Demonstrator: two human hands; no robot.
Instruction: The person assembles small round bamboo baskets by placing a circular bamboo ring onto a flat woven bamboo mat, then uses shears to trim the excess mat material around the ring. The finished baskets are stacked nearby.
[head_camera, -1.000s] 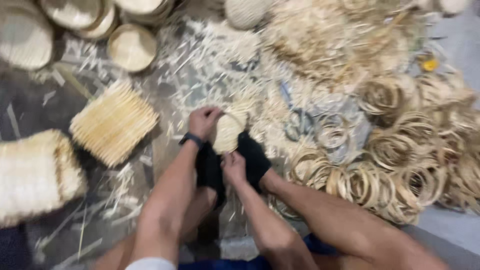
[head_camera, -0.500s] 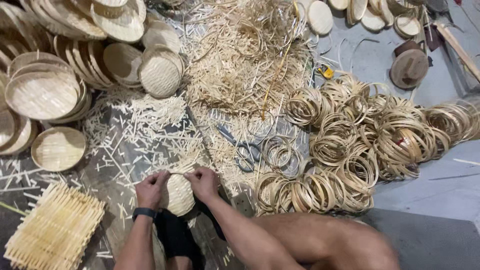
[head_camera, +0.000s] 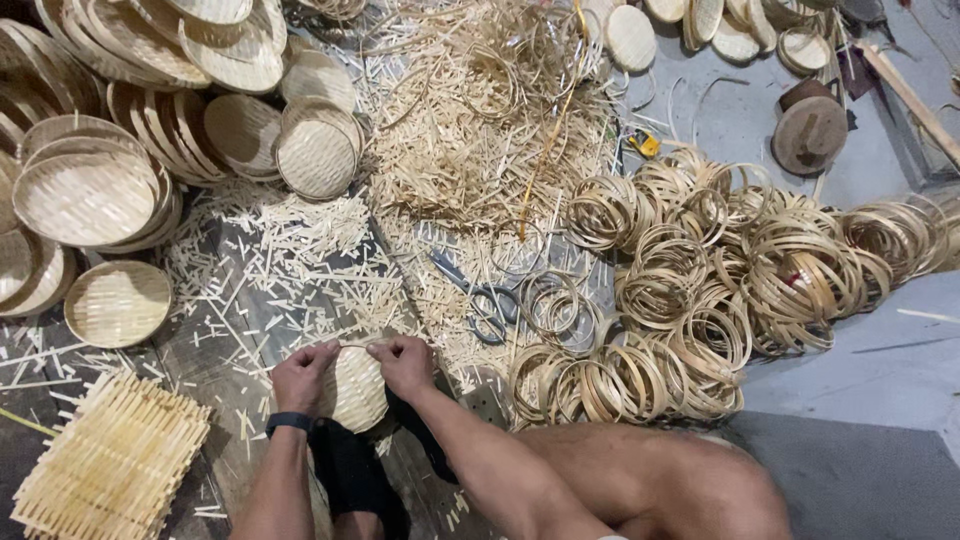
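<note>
fingers (head_camera: 330, 352) of both hands pinch woven tray's (head_camera: 358, 392) top rim; face up.

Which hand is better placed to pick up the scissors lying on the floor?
Probably the right hand: the scissors lie just beyond it on its side, while the left hand grips the far edge of the small woven basket.

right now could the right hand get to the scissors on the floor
Probably yes: the right hand grips the small woven tray, and the scissors lie just beyond it with only loose bamboo scraps between; it would have to let go first.
</note>
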